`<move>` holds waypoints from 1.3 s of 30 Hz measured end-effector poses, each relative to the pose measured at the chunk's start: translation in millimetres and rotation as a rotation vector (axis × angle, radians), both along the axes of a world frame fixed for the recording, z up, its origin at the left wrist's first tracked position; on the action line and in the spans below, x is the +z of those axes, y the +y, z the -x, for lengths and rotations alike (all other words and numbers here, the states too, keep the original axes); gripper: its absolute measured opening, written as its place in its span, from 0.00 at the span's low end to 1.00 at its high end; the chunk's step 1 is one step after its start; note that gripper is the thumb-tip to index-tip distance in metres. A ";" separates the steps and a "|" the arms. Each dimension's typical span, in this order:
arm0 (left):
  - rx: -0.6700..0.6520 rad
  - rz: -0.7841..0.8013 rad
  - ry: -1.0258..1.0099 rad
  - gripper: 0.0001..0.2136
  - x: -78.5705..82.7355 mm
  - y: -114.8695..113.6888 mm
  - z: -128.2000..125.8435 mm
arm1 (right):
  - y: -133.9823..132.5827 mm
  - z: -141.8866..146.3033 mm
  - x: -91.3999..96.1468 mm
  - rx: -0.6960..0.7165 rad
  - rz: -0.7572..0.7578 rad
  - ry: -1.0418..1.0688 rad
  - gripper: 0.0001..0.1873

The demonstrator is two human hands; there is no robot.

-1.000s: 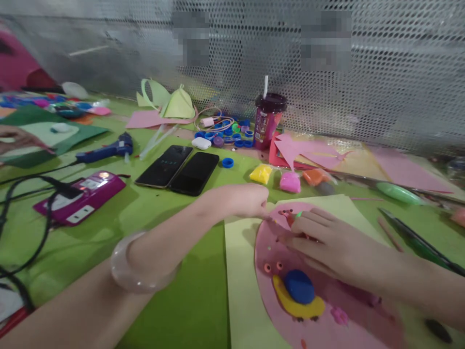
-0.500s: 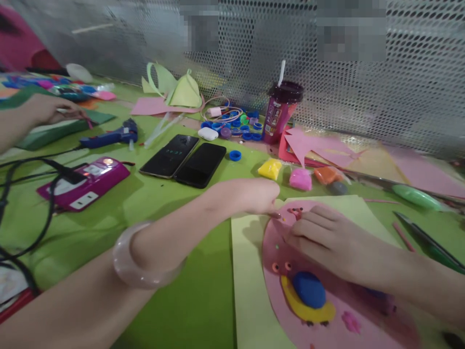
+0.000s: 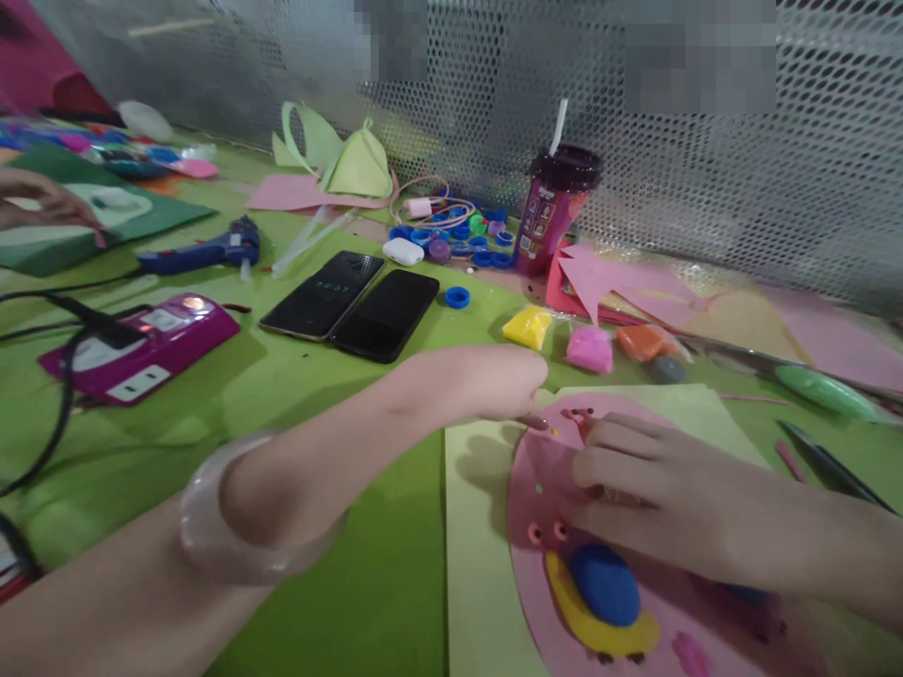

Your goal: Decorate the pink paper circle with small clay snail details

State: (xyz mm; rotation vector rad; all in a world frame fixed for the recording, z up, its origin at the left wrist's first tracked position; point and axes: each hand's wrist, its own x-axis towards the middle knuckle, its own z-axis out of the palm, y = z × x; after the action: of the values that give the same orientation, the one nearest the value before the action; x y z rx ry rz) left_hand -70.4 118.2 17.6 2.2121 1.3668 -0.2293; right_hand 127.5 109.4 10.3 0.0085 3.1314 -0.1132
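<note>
A pink rounded paper (image 3: pixel 526 470) lies on a pale yellow sheet (image 3: pixel 474 574). My left hand (image 3: pixel 504 381), a bracelet on its wrist, is curled closed, a fingertip close to a tiny yellow dot (image 3: pixel 554 432) near the paper's upper left edge. Whatever it may pinch is hidden. My right hand (image 3: pixel 635 475) rests over the paper with fingers stretched out and slightly apart, beside a small red clay piece (image 3: pixel 582 428) with dark-dotted eyes. Below it shows a clay snail with a blue shell (image 3: pixel 605 585) and yellow body (image 3: pixel 575 611). Another blue clay shape is partly covered by my right forearm.
Yellow (image 3: pixel 528 326), pink (image 3: pixel 590 349) and orange (image 3: pixel 641 342) clay packets lie behind the sheet. Two phones (image 3: pixel 385 315), a purple power strip (image 3: pixel 141 348) and a glue gun (image 3: pixel 204 249) are leftward. A lidded cup (image 3: pixel 554 212) stands behind. Another person's hand (image 3: pixel 42 197) works at far left.
The view has shifted slightly. My right hand has moved a little, its fingers now more spread. My left hand stays by the yellow dot. The other person's hand has moved left.
</note>
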 end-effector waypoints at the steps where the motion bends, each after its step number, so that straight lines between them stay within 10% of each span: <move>1: -0.003 0.002 -0.002 0.11 -0.1 0.3 0.2 | 0.5 0.3 -0.2 -0.001 0.012 0.002 0.19; 10: -0.008 0.007 0.008 0.14 -0.4 0.9 -0.1 | 3.1 -0.2 -1.6 0.012 -0.007 0.063 0.15; 22: 0.000 -0.012 -0.035 0.13 -5.3 2.7 3.6 | -4.8 -13.5 3.8 -0.113 0.341 0.075 0.08; 39: -0.001 0.017 -0.044 0.18 -8.9 5.5 4.3 | -10.0 -12.7 8.0 -0.116 0.243 0.064 0.10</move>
State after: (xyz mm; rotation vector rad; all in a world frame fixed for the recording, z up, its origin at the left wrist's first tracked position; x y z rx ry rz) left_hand -74.7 123.7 8.7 2.1913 1.3353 -0.1916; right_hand 140.2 99.4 18.3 0.1886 3.1551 -0.5036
